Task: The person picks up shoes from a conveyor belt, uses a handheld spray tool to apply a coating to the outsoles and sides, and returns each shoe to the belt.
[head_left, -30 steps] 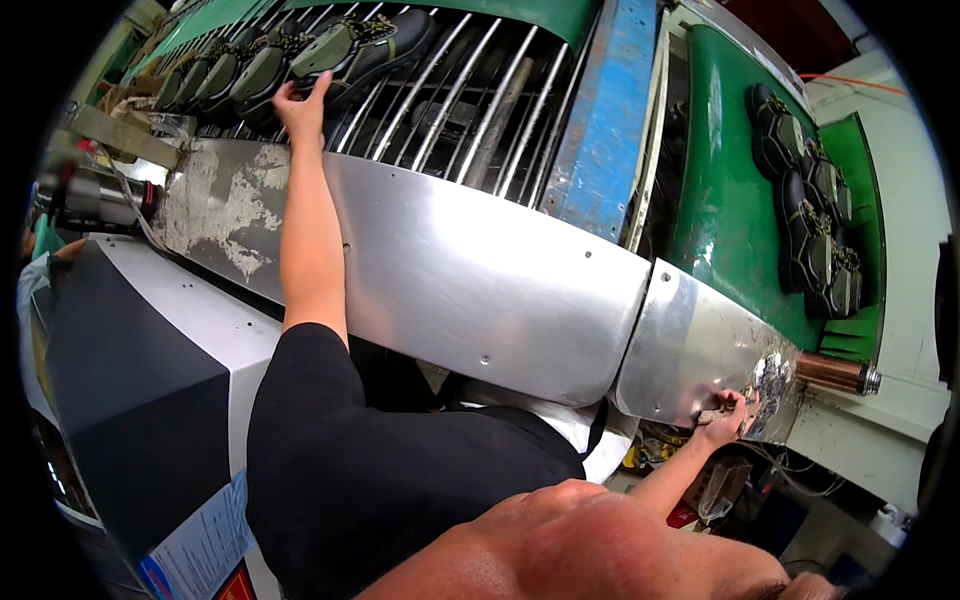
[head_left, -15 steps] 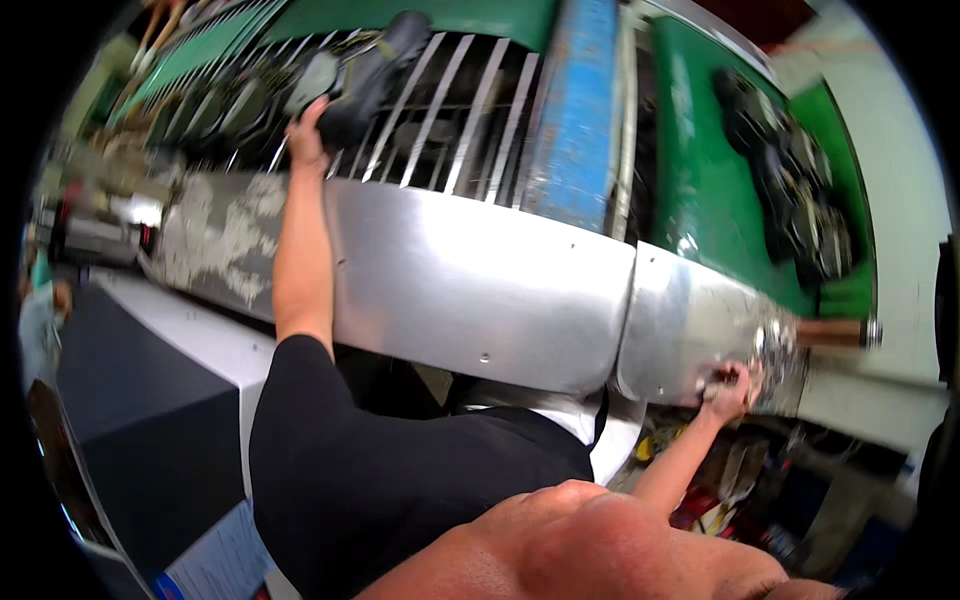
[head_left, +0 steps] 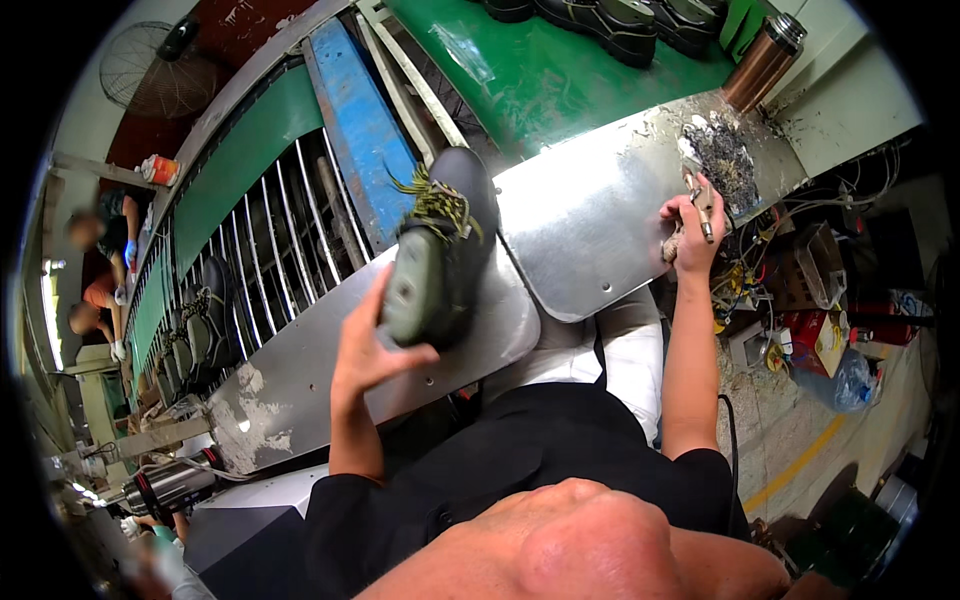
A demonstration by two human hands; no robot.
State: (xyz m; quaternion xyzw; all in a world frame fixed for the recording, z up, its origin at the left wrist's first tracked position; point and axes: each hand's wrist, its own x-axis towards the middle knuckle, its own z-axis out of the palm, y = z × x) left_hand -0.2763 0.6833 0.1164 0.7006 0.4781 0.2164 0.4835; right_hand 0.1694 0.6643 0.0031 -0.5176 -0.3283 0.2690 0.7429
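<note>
A black shoe with yellow-and-black laces is tilted over the steel ledge, toe pointing away from me. A grey-green block fills its opening. My left hand is closed around the heel end, thumb on the near side; it is slightly blurred. My right hand grips a slim metal hand tool with a pale tip; its exact kind I cannot make out. That tip is beside a crusty black-and-white residue patch on the right part of the ledge.
Beyond the ledge, metal conveyor bars carry more shoes at left. A blue beam separates them from a green belt with several shoes. A copper-coloured flask stands at right. Cables and boxes lie below right; other people are far left.
My left hand has brought the shoe from the conveyor bars to over the steel ledge. The view has turned rightward. My right hand remains near the residue patch, its tool now clearly visible.
</note>
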